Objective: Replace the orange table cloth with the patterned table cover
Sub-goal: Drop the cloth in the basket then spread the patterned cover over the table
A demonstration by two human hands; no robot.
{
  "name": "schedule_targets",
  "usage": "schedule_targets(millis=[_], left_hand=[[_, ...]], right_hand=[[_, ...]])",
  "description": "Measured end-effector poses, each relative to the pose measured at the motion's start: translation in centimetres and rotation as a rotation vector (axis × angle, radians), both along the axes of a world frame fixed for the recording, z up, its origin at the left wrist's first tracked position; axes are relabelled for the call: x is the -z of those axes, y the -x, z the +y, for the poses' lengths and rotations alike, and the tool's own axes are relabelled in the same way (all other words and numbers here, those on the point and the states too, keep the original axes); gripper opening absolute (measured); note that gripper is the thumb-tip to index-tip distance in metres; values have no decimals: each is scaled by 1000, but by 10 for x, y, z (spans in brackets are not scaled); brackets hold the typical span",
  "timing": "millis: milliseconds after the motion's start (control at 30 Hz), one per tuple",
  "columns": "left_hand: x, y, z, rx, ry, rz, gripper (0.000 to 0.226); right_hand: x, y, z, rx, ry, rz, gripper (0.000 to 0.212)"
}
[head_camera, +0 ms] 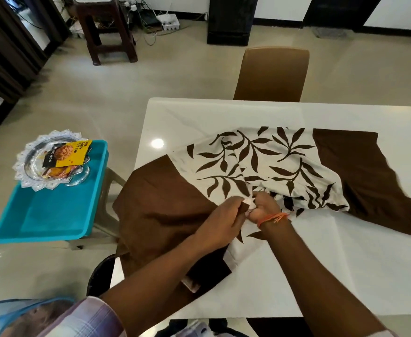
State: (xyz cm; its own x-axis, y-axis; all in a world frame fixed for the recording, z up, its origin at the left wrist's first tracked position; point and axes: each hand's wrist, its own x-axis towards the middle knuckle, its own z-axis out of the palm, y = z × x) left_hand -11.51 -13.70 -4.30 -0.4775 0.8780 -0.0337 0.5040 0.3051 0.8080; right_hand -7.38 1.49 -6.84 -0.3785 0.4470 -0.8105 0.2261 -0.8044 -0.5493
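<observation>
Head view: white glossy counter (199, 117) carries a half-spread patterned table cover (260, 161), cream cloth printed with dark brown leaves and edged with plain brown panels. One brown panel hangs over the counter's left edge; the other lies flat toward the right. Both hands meet at the cover's near middle. Left hand (223, 220), fingers curled, pinches a bunched bit of the cream fabric. Right hand (264, 207), orange thread band at the wrist, grips the same bunch, touching the left hand. To the left, apart from the counter, a turquoise plastic tray (53, 210) sits on a grey stool and holds a scalloped glass dish (36, 164) with snack packets. A tan chair (272, 74) stands at the far side.
</observation>
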Motion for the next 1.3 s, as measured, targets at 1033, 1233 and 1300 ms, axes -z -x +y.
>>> schedule_targets(millis=[1033,1233,1300], left_hand=[[87,35,-67,505,653,782,28],[78,43,-62,269,458,281,11],[63,44,-57,220,390,106,9]], right_hand=[[57,-97,-100,-1487,-1696,-293,53],[64,-95,-111,-1414,-1621,-471,44],[54,-85,-107,-1280,-1612,-402,30]])
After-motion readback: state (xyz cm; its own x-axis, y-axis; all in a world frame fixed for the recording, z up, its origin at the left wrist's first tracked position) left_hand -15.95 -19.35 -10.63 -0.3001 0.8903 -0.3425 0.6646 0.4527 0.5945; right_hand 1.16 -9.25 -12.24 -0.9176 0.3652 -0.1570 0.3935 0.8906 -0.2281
